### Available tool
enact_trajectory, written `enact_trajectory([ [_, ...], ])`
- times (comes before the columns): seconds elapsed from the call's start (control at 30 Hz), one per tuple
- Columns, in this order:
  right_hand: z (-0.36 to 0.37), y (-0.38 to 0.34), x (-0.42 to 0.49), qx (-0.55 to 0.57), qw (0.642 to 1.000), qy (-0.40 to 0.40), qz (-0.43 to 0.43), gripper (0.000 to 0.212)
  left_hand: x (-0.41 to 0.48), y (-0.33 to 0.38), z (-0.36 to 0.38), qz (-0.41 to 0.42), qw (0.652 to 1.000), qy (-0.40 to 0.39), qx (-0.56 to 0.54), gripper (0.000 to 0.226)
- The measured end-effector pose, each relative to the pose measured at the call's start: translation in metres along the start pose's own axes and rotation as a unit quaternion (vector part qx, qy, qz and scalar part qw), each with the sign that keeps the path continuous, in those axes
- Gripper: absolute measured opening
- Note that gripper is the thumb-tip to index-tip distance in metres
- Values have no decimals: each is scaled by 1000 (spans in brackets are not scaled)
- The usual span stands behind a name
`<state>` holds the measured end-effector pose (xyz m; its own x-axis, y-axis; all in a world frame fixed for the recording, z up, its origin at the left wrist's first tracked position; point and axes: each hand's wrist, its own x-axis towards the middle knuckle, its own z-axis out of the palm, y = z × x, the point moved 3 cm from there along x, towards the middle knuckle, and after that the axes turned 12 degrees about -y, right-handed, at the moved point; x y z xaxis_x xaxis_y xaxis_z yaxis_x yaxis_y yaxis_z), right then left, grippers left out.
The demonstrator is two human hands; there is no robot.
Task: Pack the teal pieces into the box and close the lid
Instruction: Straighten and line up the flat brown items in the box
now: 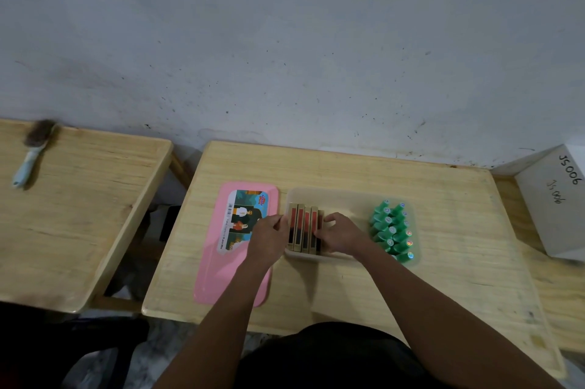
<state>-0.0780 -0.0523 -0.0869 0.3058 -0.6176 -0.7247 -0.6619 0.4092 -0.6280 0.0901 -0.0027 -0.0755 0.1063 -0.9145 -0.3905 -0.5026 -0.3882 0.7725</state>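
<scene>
From my seat I work down from the biggest thing. The table [348, 167] carries everything; a second table [79, 214] stands to the left with a brush [33, 151] on it, and a white carton [554, 198] sits at the right edge.

The pink lid [221, 278] lies flat on the table just left of the box [345, 200], off it, with the left forearm crossing its upper right part.

The box is open. A row of gold packs [304, 230] stands in its left end, and the teal pieces [392, 230] are already inside, bunched in two columns against the right wall. A bare stretch of floor lies between the two groups.

My left hand [269, 238] has its fingers curled at the row's left end; my right hand [342, 235] has bent fingers against the row's right end. Together they hold the packs between them.

Risks as I judge them:
- The packs stand on edge. If the squeeze loosens on one side, the row could fan over into the gap.
- The right wrist sits near the teal pieces; a sideways sweep could tumble them.
- Anything left standing above the rim would stop the lid from seating; I cannot tell the heights from here.
- The left forearm could drag the lid when it draws back.
</scene>
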Motion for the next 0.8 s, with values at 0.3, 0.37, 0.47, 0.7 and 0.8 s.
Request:
enact_trajectory([
  [0.3,1,6,-1,-23,999,17,-29,39,-2,4,-1,7,1000,-3,5,38],
  [0.37,2,6,2,-20,999,17,-28,39,-3,3,-1,6,1000,0,5,37],
  [0.47,0,6,2,-34,999,19,-20,46,-2,1,0,3,1000,-1,6,37],
  [0.7,-8,-9,0,-163,982,66,-68,57,-2,3,-1,3,1000,0,11,39],
  [0.8,-7,-15,2,-184,979,42,-76,38,-1,2,-1,0,1000,-5,9,38],
])
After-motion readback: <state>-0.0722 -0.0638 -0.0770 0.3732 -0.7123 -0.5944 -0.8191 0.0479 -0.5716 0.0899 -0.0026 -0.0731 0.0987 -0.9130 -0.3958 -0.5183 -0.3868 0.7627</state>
